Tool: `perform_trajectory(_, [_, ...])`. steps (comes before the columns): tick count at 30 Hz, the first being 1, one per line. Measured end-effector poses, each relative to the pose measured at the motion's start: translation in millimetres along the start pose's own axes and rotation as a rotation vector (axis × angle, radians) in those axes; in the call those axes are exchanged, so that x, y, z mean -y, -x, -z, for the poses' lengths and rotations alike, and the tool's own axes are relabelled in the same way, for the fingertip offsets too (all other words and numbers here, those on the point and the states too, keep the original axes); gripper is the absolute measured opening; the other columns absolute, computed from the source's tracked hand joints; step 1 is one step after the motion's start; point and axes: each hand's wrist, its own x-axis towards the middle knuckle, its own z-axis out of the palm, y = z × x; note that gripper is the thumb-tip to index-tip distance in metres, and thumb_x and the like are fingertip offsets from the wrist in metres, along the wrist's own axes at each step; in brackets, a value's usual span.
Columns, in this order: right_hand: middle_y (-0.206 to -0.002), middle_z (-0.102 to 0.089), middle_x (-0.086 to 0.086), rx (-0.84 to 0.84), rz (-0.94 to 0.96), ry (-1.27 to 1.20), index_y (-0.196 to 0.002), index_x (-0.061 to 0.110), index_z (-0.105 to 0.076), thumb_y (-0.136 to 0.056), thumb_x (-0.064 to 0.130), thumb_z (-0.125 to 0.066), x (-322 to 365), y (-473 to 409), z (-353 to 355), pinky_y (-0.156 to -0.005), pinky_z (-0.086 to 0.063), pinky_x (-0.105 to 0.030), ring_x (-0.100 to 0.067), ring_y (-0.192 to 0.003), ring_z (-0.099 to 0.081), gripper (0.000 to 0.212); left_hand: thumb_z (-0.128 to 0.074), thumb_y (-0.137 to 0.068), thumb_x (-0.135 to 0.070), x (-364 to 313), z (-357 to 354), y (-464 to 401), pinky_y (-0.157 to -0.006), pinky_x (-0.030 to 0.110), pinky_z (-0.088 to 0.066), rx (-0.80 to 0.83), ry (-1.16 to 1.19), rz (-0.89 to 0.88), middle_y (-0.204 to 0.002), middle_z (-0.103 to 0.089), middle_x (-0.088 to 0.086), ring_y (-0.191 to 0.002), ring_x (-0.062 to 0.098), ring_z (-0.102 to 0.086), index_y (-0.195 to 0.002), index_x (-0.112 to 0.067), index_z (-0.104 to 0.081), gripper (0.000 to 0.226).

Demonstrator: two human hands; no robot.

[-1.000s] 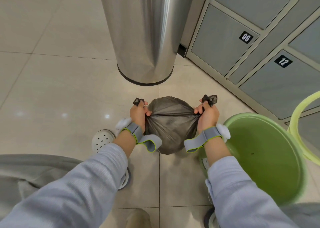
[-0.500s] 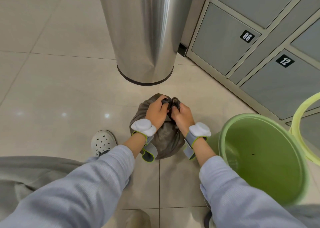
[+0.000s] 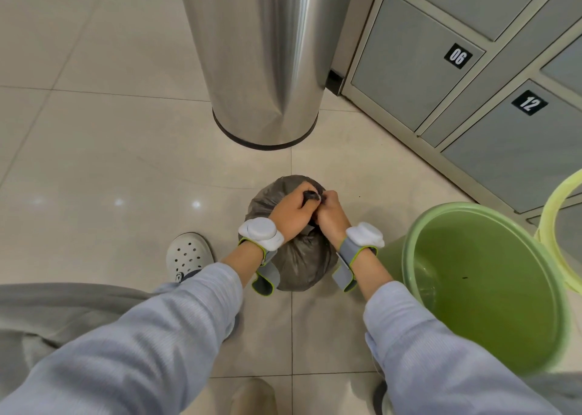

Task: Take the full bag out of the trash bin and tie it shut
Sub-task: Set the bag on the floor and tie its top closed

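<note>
Bag [image 3: 294, 263] sits on floor [image 3: 126, 168], out of green bin [image 3: 491, 291] just to its right; left hand [image 3: 291, 214] and right hand [image 3: 330, 216] touching, both clenched on bag's gathered top ends [image 3: 311, 196]; steel column [image 3: 267, 68] beyond.

The dark bag [image 3: 296, 263] sits on open tiled floor [image 3: 104, 168], with both hands pressed together on its top. To its left the floor runs bare apart from a white clog [image 3: 188, 254] near the left forearm. Ahead, a steel cylinder [image 3: 264, 68] stands a clear gap away. To the right, the green bin [image 3: 409, 257] crowds just beside the right wrist, and grey lockers [image 3: 441, 68] wall off that side beyond.
</note>
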Motion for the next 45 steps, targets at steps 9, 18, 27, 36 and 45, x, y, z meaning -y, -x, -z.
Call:
perform_trajectory(9, [-0.084, -0.063, -0.018, -0.128, 0.186, 0.057, -0.092, -0.003, -0.066, -0.074, -0.014, -0.042, -11, -2, 3, -0.073, -0.046, -0.034, -0.021, -0.081, -0.055, 0.032, -0.036, -0.098, -0.007, -1, -3, 7, -0.071, 0.041, -0.038, 0.032, -0.083, -0.032, -0.079, -0.046, 0.015, -0.074, 0.020, -0.042, -0.090, -0.009, -0.041, 0.010])
perform_trajectory(18, [-0.045, -0.055, 0.006, 0.001, 0.071, -0.301, -0.042, 0.019, -0.057, -0.072, -0.010, -0.048, -18, 5, 4, -0.059, -0.037, -0.023, -0.011, -0.054, -0.047, 0.043, -0.051, -0.091, -0.002, 8, -11, 6, -0.056, 0.010, -0.045, -0.217, 0.338, 0.094, -0.047, -0.055, -0.008, -0.045, -0.003, -0.050, -0.089, -0.006, -0.063, 0.013])
perform_trajectory(27, [-0.099, -0.068, -0.017, 0.131, -0.029, -0.530, -0.092, 0.004, -0.068, -0.092, 0.022, -0.052, -19, 19, -10, -0.091, -0.048, -0.038, -0.023, -0.092, -0.063, 0.024, -0.051, -0.085, -0.002, 7, -14, 10, -0.086, 0.036, -0.054, -0.272, 0.059, 0.080, -0.097, -0.073, 0.014, -0.089, 0.024, -0.067, -0.100, -0.004, -0.071, 0.025])
perform_trajectory(36, [-0.113, -0.060, -0.023, -0.079, -0.138, -0.703, -0.109, -0.007, -0.058, -0.099, 0.020, -0.036, -15, 22, -24, -0.090, -0.045, -0.032, -0.029, -0.104, -0.059, 0.036, -0.046, -0.094, -0.008, 12, -11, 16, -0.100, 0.032, -0.035, -0.054, -0.223, -0.068, -0.109, -0.071, 0.009, -0.101, 0.027, -0.060, -0.109, -0.010, -0.067, 0.026])
perform_trajectory(45, [-0.062, -0.049, -0.010, -0.277, -0.224, -0.811, -0.067, 0.005, -0.054, -0.093, 0.005, -0.039, -12, 16, -15, -0.037, -0.041, -0.015, -0.009, -0.041, -0.052, 0.030, -0.056, -0.088, -0.015, 22, -8, 27, -0.083, 0.036, -0.047, -0.086, -0.239, 0.003, -0.102, -0.068, 0.008, -0.094, 0.028, -0.062, -0.107, -0.014, -0.036, 0.028])
